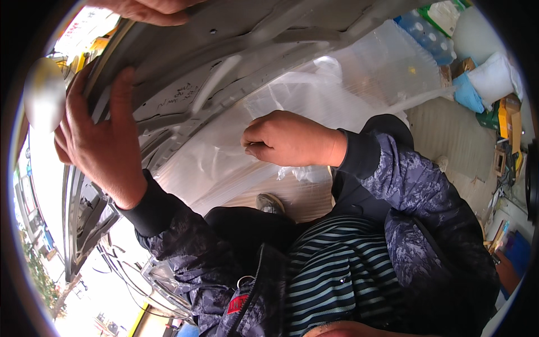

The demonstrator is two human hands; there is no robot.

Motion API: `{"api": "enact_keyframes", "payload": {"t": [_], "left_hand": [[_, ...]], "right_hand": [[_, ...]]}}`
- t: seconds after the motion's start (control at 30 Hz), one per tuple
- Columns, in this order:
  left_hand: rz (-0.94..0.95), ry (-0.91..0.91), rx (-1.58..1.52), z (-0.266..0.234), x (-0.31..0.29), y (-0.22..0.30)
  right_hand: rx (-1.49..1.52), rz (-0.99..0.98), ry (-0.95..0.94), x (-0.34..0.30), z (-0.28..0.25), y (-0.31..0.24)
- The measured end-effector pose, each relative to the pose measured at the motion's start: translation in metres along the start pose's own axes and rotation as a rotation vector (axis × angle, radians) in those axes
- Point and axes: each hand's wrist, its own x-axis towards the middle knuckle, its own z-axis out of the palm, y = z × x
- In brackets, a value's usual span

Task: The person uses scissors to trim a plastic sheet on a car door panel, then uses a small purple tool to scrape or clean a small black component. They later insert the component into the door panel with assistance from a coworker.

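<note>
A large grey metal car panel (168, 56) with ribbed inner structure stands tilted across the upper left, handwriting on its inner face. My left hand (101, 126) grips its edge, the thumb on the inner face and the fingers bent round the rim. In front of the panel is my right hand (275, 137), its fingertips pressed together in a pinch. Whatever it may hold is hidden by the fingers. Behind and below that hand spreads clear plastic sheeting (359, 78), wrinkled near the wrist. Another person's hand (151, 11) rests on the panel's top edge.
At the right, white bags (494, 76), a blue bottle pack (426, 36) and assorted boxes (510, 121) crowd the side. Cables (126, 269) and car parts are visible at lower left. My shoe (270, 203) stands on a ribbed floor covering (314, 199).
</note>
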Motion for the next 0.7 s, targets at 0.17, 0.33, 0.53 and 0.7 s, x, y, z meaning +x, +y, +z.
{"api": "enact_keyframes", "payload": {"t": [0.17, 0.33, 0.53, 0.7], "left_hand": [[-0.014, -0.051, -0.035, -0.0022, -0.0005, -0.0018], [0.005, -0.041, -0.034, -0.0039, 0.0013, -0.0016], [-0.034, -0.070, -0.032, -0.0077, 0.0004, 0.0020], [-0.054, -0.067, -0.074, -0.0077, 0.0018, 0.0034]], "right_hand": [[-0.009, -0.042, 0.019, 0.0006, -0.0027, -0.0011], [-0.031, -0.088, 0.059, 0.0022, 0.0005, -0.0003], [-0.077, -0.128, 0.059, 0.0043, 0.0023, -0.0023], [-0.027, -0.109, 0.135, 0.0085, -0.0012, -0.0040]]}}
